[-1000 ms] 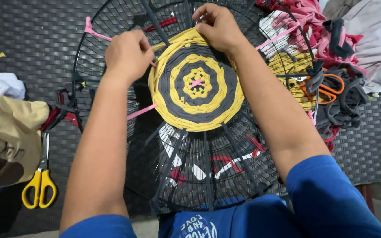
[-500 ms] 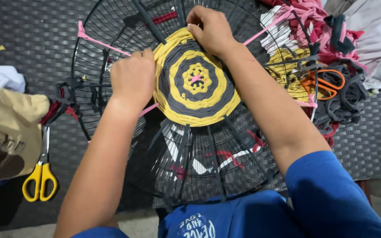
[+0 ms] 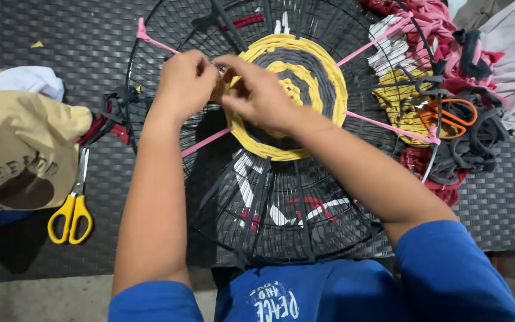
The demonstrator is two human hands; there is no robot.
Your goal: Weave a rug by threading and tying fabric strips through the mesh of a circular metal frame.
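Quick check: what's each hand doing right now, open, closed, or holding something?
Left hand: closed, pinching at the edge of the woven disc.
Right hand: fingers curled on the same edge; grip unclear.

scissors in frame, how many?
2. Yellow-handled scissors lie on the mat left of the wire fan guard; orange-handled scissors sit on the fabric strips at right. More could hide under the cloth.

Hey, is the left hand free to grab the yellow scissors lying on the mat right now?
Probably not at once: the left hand is pinching strips at the woven disc with the right hand. The yellow scissors lie uncovered to its left, so the path looks open once it lets go.
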